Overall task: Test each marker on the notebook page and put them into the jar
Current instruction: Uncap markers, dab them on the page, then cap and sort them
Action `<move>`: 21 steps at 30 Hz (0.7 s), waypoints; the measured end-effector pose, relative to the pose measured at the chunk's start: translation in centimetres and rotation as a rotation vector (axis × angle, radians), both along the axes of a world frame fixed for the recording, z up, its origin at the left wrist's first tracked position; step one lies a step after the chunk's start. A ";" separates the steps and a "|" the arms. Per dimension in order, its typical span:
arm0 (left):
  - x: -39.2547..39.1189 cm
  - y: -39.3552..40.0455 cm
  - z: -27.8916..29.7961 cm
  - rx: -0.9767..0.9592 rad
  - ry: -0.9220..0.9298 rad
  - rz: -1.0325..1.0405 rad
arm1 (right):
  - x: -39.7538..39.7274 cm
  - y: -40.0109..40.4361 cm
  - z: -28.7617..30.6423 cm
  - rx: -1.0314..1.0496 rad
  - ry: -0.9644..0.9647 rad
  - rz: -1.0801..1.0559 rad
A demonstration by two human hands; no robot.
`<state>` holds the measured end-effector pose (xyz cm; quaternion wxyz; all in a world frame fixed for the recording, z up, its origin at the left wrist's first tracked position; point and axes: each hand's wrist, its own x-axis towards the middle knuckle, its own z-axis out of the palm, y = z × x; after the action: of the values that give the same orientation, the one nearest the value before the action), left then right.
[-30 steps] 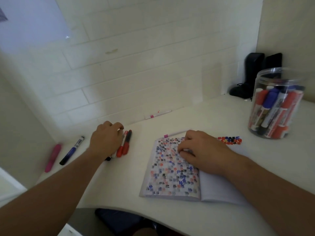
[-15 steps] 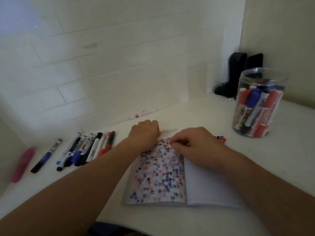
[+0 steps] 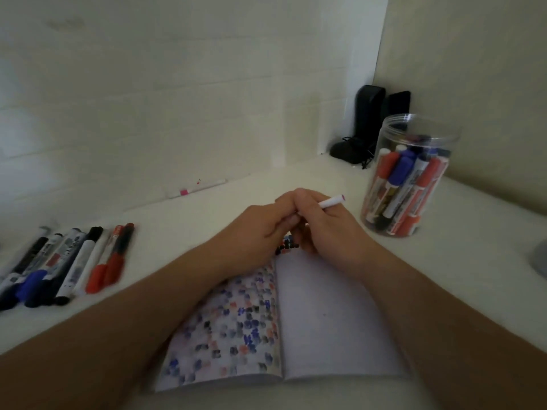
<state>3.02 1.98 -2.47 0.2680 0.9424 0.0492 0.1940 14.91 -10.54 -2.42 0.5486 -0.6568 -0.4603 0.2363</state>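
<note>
**penfan22:** Paper first, closest to the camera: the notebook (image 3: 296,321) lies open on the white desk (image 3: 473,291), left page covered in red, blue and black test dabs, right page blank. Just past its top edge both hands meet. The right hand (image 3: 328,226) is curled round a thin white marker (image 3: 331,201), and the left hand (image 3: 260,223) has its fingertips pinched in at the marker's near end. Looks like uncapping to me, though the cap itself is hidden behind the fingers.

**deskgoblin:** Which way's it pointing?

**penfan22:** Long axis runs up and to the right, free end with a purple-ish tip aimed toward the jar (image 3: 408,179). That jar stands upright near the right hand, already holding a bunch of fat red and blue markers.

**deskgoblin:** So next?

**penfan22:** My guess: pull the hands apart, flip the nib down, dab the blank page. Then recap and drop it in the jar. Plenty left too, a row of markers (image 3: 74,261) lies well off to the left, and a pink-banded pen (image 3: 198,188) sits by the wall.
</note>
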 end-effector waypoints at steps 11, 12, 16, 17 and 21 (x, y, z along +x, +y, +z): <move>0.0 1.5 -1.4 -0.052 -0.042 -0.022 | -0.5 0.9 -0.4 -0.005 0.152 0.010; 0.0 1.5 -1.2 -0.063 -0.034 -0.018 | -0.4 1.0 -0.4 -0.016 0.172 0.018; -0.2 1.2 -0.9 -0.123 0.008 -0.037 | 0.1 1.3 -0.4 -0.045 0.222 -0.024; -0.4 1.3 -0.9 -0.136 0.019 -0.029 | 0.2 1.4 -0.3 -0.033 0.253 -0.053; -1.5 2.4 -1.4 -0.128 0.117 0.091 | 1.7 0.6 0.9 0.065 0.437 -0.086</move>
<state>1.53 4.37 -3.85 0.3153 0.9298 0.1198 0.1471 16.66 -9.91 -1.53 0.6656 -0.5912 -0.3093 0.3345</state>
